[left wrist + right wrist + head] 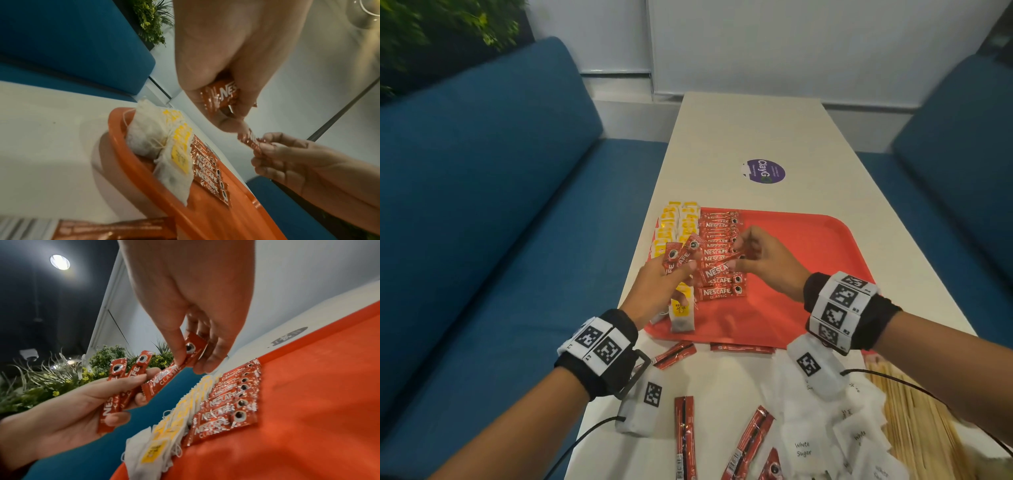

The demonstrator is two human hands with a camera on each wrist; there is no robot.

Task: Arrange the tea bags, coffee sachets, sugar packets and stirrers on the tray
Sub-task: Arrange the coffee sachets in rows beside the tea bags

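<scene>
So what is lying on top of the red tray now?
On the red tray lie a column of tea bags and a column of coffee sachets. The hands cover the middle of both columns.

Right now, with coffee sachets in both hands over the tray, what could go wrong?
The left hand grips two spare sachets loosely fanned; one could slip onto the tea bags. The right hand pinches one sachet by its end, so it may land crooked on the coffee row. The wrist cables hang over the sugar packets and may drag them.
</scene>
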